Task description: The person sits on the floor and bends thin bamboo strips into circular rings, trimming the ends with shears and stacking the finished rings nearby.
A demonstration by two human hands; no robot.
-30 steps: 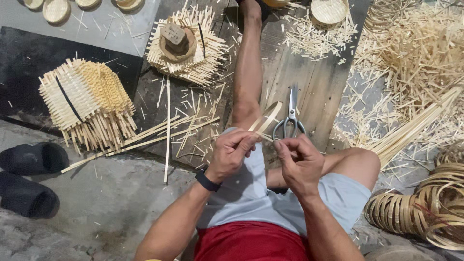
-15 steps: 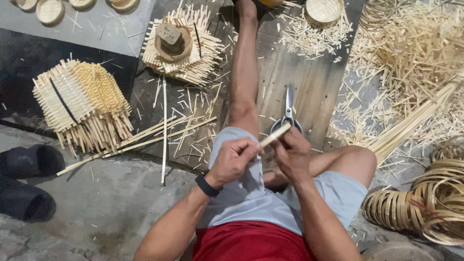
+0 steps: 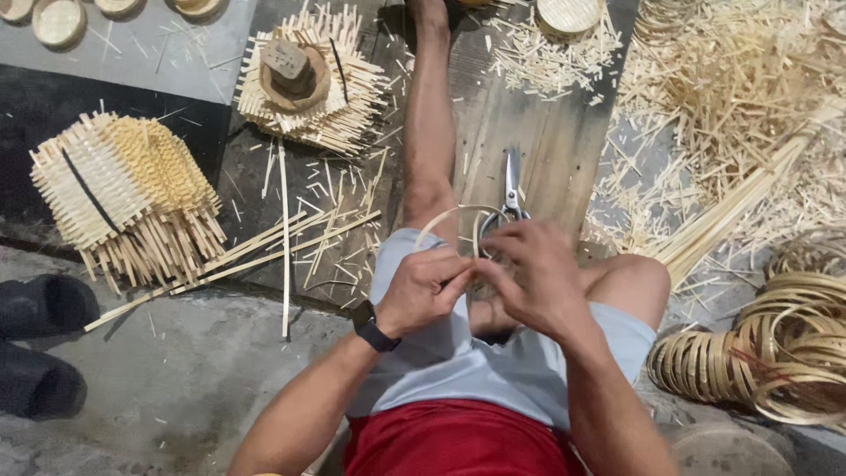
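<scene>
Both hands meet over the lap: the left hand (image 3: 425, 289) and the right hand (image 3: 529, 273) each pinch, fingers closed, a thin pale bamboo strip (image 3: 449, 214) bent into an arch above the knee. Steel scissors (image 3: 512, 187) lie just beyond on the dark wooden board (image 3: 564, 132). Left sits a woven bamboo bundle (image 3: 123, 189); right, coiled bamboo rings (image 3: 775, 353).

Left hand (image 3: 427, 289) and right hand (image 3: 533, 273) around curved bamboo strip (image 3: 449, 214).
</scene>
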